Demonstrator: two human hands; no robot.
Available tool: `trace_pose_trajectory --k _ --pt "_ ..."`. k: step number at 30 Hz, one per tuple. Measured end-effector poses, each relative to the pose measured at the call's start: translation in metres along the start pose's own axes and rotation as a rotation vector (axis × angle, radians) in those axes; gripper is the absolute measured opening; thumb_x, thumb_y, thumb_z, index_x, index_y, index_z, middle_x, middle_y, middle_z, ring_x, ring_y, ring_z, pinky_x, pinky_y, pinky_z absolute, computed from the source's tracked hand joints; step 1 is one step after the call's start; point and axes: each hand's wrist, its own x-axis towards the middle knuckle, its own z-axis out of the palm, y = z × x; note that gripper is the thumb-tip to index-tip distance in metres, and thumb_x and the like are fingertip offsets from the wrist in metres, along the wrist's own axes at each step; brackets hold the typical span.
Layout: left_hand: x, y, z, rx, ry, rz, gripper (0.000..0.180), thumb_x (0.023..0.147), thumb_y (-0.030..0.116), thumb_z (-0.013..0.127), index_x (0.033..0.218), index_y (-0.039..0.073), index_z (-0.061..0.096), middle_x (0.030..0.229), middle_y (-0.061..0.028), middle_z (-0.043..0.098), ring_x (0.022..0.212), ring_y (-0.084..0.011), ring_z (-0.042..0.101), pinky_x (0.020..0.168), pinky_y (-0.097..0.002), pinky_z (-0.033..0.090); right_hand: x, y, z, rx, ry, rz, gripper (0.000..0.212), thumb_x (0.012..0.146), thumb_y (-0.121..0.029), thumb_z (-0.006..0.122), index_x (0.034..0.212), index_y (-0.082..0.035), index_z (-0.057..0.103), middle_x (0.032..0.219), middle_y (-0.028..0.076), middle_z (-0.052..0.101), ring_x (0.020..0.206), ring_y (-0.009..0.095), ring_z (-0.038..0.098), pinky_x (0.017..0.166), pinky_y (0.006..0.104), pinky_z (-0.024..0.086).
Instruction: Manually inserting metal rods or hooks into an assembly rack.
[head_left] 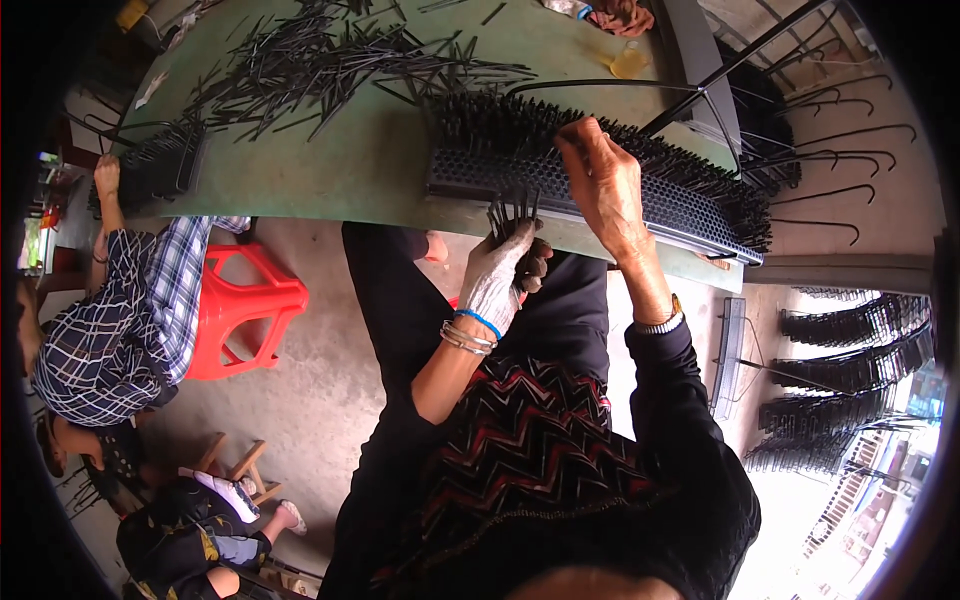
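My left hand (500, 268), in a white glove with dark fingertips, is closed round a small bunch of black sticks (515, 207) that point up from its fingers. My bare right hand (603, 185) is over a long black perforated rack (680, 200), its fingers pinched at the rack's upper side. Whatever sits between those fingertips is too small to make out. Many thin black sticks (480, 118) stand packed in the rack's far rows, while the holes of the near rows show bare. The rack lies along the near edge of the green table (330, 190).
A heap of loose black sticks (310, 70) covers the table's far left. Beyond the rack are a yellow cup (630, 62) and a brown cloth (620, 15). Black hooked rods (840, 155) jut out at right. A red stool (250, 310) and a co-worker in plaid (110, 320) are at left.
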Motion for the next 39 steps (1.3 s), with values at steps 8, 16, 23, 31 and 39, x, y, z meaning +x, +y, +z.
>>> trace_pose_trajectory --k 8,16,23,31,39 --pt "-0.012 0.003 0.011 0.008 0.03 0.022 0.02 0.091 0.024 0.066 0.092 0.005 0.062 0.075 -0.0063 0.064 0.055 -0.0098 0.058 0.042 -0.0209 0.042 0.003 0.006 0.006 -0.241 0.023 -0.068 0.012 0.084 -0.015 0.069 0.095 -0.011 0.067 0.083 0.008 0.061 0.073 0.027 0.063 0.063 0.0356 0.051" --pt "-0.008 0.002 0.007 -0.009 0.007 0.037 0.021 0.091 0.025 0.066 0.095 0.004 0.063 0.076 -0.0063 0.064 0.055 -0.0093 0.057 0.042 -0.0203 0.041 -0.005 0.003 0.003 -0.158 -0.033 0.026 0.023 0.084 -0.021 0.071 0.105 -0.01 0.069 0.089 0.008 0.06 0.073 0.024 0.062 0.066 0.0343 0.051" --pt "-0.002 -0.002 0.01 0.047 -0.063 0.084 0.023 0.091 0.025 0.067 0.1 0.005 0.062 0.08 -0.0094 0.068 0.059 -0.0123 0.062 0.043 -0.0213 0.043 -0.026 0.004 -0.026 0.536 -0.489 0.52 0.016 0.089 -0.01 0.064 0.1 0.002 0.064 0.075 0.006 0.064 0.067 0.009 0.057 0.061 0.0257 0.046" --pt "0.013 -0.003 0.008 -0.051 0.02 0.068 0.022 0.093 0.024 0.064 0.102 0.004 0.061 0.085 -0.0126 0.069 0.059 -0.0148 0.065 0.043 -0.0218 0.043 -0.004 -0.004 -0.019 0.219 0.114 0.349 0.009 0.09 -0.006 0.063 0.095 -0.001 0.059 0.075 0.005 0.066 0.06 0.009 0.06 0.057 0.0234 0.047" --pt "0.014 -0.002 0.004 -0.032 -0.05 0.041 0.024 0.093 0.023 0.063 0.104 0.002 0.062 0.083 -0.0125 0.068 0.056 -0.0106 0.059 0.042 -0.0187 0.04 -0.004 0.01 0.012 -0.152 0.078 0.068 0.01 0.087 -0.011 0.067 0.088 -0.006 0.058 0.074 0.008 0.06 0.062 0.019 0.061 0.057 0.0316 0.05"
